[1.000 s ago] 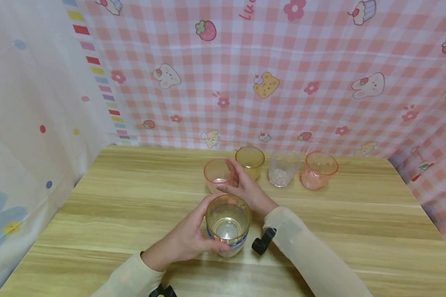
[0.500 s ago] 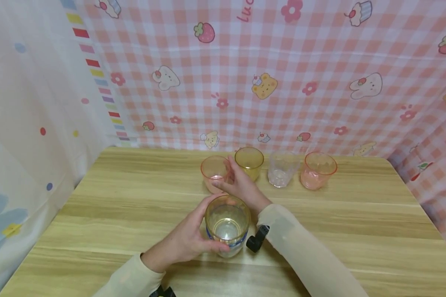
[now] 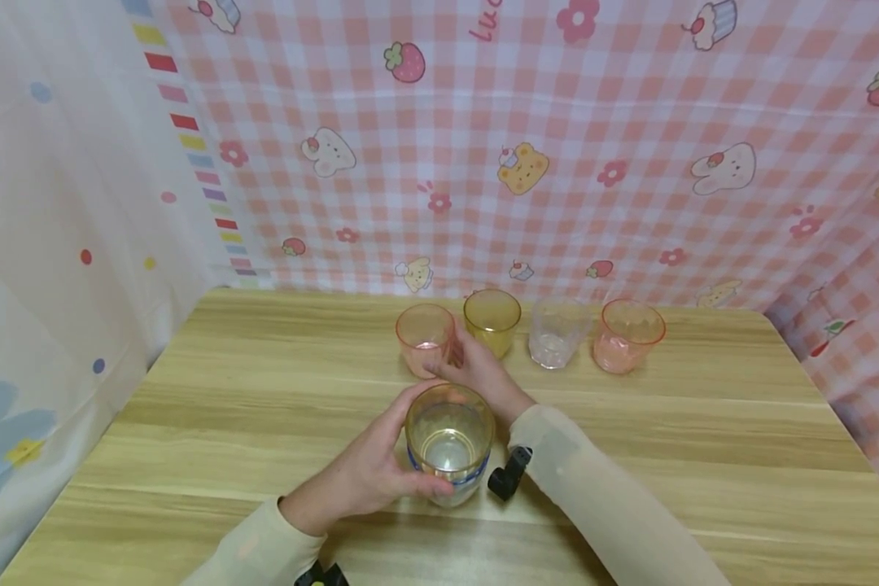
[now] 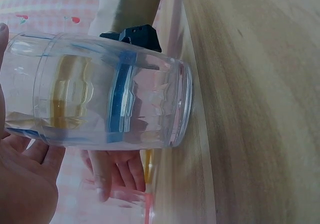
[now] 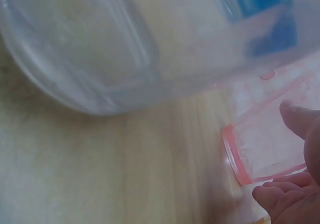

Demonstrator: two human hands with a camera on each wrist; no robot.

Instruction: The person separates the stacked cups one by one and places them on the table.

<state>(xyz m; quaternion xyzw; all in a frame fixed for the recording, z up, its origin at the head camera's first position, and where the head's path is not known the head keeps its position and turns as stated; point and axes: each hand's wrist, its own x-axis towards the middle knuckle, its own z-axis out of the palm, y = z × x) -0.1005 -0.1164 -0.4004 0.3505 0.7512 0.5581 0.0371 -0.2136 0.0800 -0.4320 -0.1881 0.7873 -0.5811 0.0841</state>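
Note:
My left hand (image 3: 369, 472) grips a stack of nested cups (image 3: 450, 452): a clear outer cup (image 4: 155, 89), with blue and yellow bands showing inside and a yellow rim on top. In the left wrist view the stack's base is close to the wooden tabletop; contact is hard to judge. Beyond it, a pink cup (image 3: 417, 338) stands upright on the table. My right hand (image 3: 487, 374) lies at that cup's right side, its thumb and fingers (image 5: 270, 196) loosely spread around the lower part. Whether the fingertips touch the cup cannot be told.
To the right of the pink cup stand a yellow cup (image 3: 494, 313), a clear cup (image 3: 553, 342) and another pink cup (image 3: 623, 346), in a row along the back of the wooden table (image 3: 264, 391). A checked curtain (image 3: 381, 187) hangs behind it.
The left pink cup has shifted slightly left and back, into the row. My right hand moved with it, then its fingers drew back a little. The left hand and stack stayed put.

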